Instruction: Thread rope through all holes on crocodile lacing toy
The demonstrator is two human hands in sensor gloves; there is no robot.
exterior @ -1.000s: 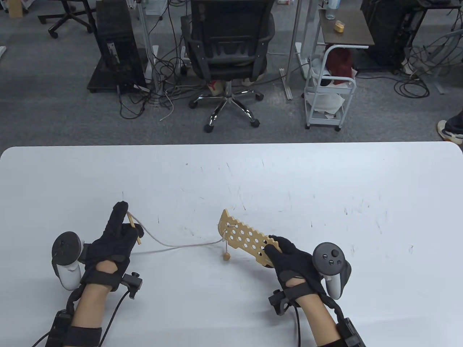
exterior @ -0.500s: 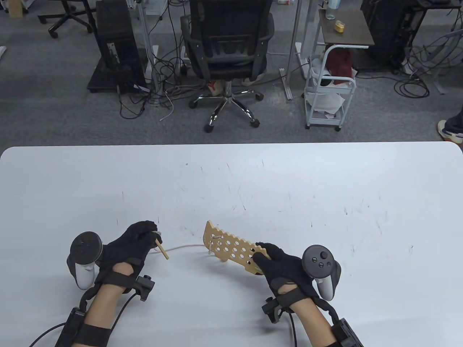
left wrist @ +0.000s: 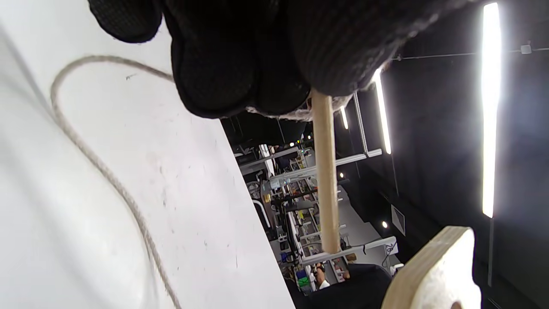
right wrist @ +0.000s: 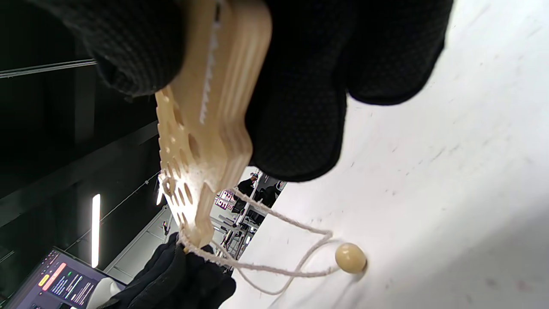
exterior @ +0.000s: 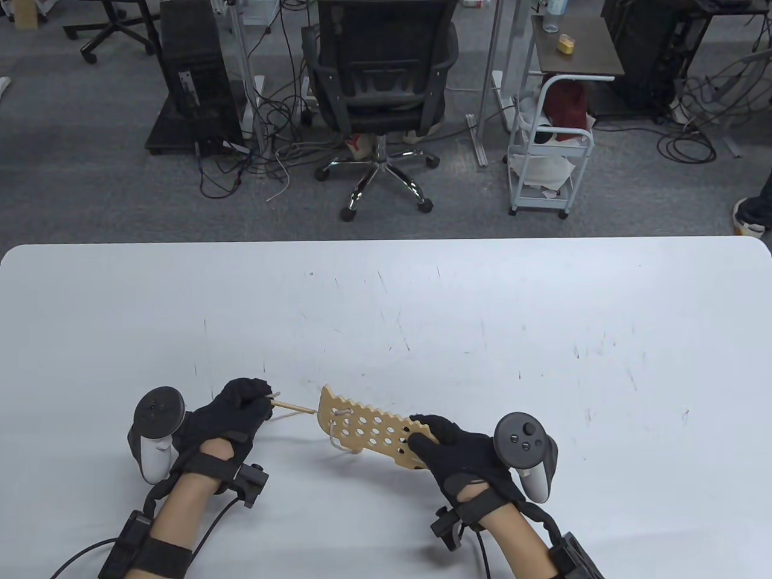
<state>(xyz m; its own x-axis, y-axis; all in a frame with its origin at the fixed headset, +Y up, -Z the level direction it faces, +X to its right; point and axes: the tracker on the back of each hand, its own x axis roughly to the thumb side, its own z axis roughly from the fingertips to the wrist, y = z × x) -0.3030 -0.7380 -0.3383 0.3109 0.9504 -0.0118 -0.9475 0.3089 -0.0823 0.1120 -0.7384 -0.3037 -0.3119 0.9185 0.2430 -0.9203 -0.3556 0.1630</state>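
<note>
My left hand (exterior: 232,413) pinches the thin pale wooden needle stick (exterior: 294,408), tip almost at the flat tan plywood crocodile board with round holes (exterior: 368,427). My right hand (exterior: 455,449) grips that board's near end, holding it above the white table (exterior: 422,313). The off-white rope (right wrist: 274,244) dangles to a round wooden bead (right wrist: 350,258).

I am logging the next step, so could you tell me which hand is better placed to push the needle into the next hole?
Left. The left hand pinches the wooden needle, its tip beside the crocodile board; the right hand grips the board's other end.
</note>
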